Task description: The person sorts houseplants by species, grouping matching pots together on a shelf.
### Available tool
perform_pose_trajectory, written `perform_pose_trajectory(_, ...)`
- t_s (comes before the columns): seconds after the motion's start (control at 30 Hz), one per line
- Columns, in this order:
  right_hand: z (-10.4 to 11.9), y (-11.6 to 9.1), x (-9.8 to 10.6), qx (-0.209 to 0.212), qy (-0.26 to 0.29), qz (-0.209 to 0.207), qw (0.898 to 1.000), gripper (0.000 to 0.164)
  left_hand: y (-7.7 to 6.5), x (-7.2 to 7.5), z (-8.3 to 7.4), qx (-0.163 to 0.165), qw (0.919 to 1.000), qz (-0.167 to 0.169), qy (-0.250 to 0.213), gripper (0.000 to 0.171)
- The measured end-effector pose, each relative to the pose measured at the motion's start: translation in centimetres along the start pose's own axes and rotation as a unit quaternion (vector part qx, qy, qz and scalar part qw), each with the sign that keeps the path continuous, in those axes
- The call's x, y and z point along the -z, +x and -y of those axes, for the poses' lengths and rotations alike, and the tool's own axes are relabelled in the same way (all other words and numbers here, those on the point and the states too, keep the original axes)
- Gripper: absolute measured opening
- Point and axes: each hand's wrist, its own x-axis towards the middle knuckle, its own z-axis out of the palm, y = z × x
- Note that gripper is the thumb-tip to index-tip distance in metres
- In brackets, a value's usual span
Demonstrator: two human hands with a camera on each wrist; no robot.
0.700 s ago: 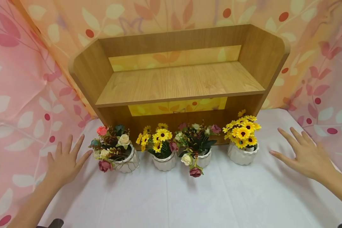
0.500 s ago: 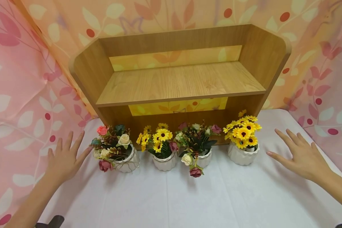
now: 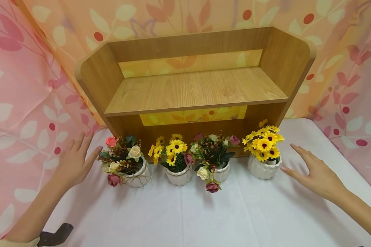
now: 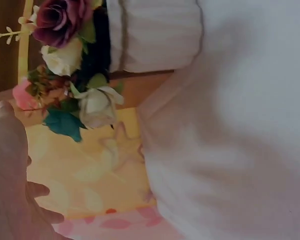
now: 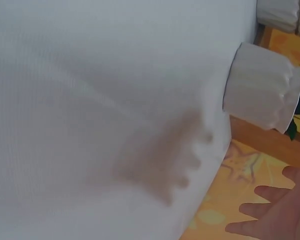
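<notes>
Between left hand (image 3: pixel 73 164) and right hand (image 3: pixel 319 176), both wide, flowers (image 3: pixel 263 144) in white ridged pots (image 3: pixel 263 170).

Head view high, facing down toward shelf (image 3: pixel 198 89), wrist views nearer, turned sideways, each sharing flowerpots (image 3: pixel 263 168) with head

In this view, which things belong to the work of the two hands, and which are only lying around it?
Likely in the work:
leftmost pot, nearest the left hand
rightmost pot, nearest the right hand
second pot and third pot, between them

Likely only surroundings:
wooden shelf behind the pots, untouched
white tabletop
patterned backdrop
</notes>
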Motion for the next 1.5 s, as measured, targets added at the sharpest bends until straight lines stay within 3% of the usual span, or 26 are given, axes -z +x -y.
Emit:
perform_pose_trajectory(0.3, 1.4, -0.2, -1.5, -0.033, 0.083, -0.007, 0.996, 0.095, 2.1, 1.8, -2.7, -0.028, 0.9944, -0.004, -0.102, 0.073)
perform_pose_trajectory(0.43, 2.0, -0.3, -2.2, -0.033, 0.116, -0.008, 0.993, 0.094, 2.6, 3.0, -4.2, -0.004, 0.9888, 0.016, -0.148, 0.075)
perform_pose_trajectory(0.53, 2.2, -0.3, -2.7, -0.024, 0.133, -0.018, 0.991, 0.094, 3.1, 3.7, -5.2, 0.025, 0.9872, 0.031, -0.154, 0.076)
perform_pose_trajectory(0.63, 2.4, -0.3, -3.3, -0.013, 0.145, -0.028, 0.989, 0.095, 3.7, 4.2, -5.9, 0.025, 0.9858, 0.030, -0.163, 0.075)
perform_pose_trajectory(0.8, 2.8, -0.1, -4.1, -0.003, 0.156, -0.043, 0.987, 0.096, 4.4, 4.8, -7.0, 0.003, 0.9774, 0.015, -0.211, 0.071)
perform_pose_trajectory(1.13, 3.3, 0.2, -5.4, -0.016, 0.199, -0.046, 0.979, 0.104, 5.6, 5.9, -9.5, 0.032, 0.9656, -0.019, -0.257, 0.073)
perform_pose_trajectory(1.37, 3.6, 0.4, -6.2, 0.007, 0.213, -0.082, 0.974, 0.106, 6.4, 6.5, -10.1, 0.040, 0.9588, -0.041, -0.278, 0.074)
perform_pose_trajectory(1.5, 3.9, 0.5, -6.5, 0.001, 0.200, -0.097, 0.975, 0.105, 6.6, 6.7, -10.4, 0.048, 0.9599, -0.064, -0.269, 0.073)
